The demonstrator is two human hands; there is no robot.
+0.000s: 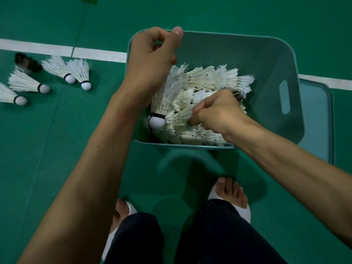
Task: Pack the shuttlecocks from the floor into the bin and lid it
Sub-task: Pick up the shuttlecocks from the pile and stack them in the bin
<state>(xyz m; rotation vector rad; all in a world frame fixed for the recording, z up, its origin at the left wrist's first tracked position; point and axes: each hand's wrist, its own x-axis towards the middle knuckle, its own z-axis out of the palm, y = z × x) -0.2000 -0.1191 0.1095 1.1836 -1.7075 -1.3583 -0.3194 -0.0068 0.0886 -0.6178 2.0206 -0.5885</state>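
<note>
Both bare forearms are extended forward; the left hand is loosely curled, the right hand is closed, knuckles up.

The bin stands on the floor ahead of the person's feet, with a heap of shuttlecocks inside it. The lid lies flat on the floor just right of the bin, partly under its side. Both hands are over the bin: the left hand at its left wall, the right hand on the heap near the front. Left of the bin, well apart, loose shuttlecocks lie on the floor in a cluster beside a court line.
</note>
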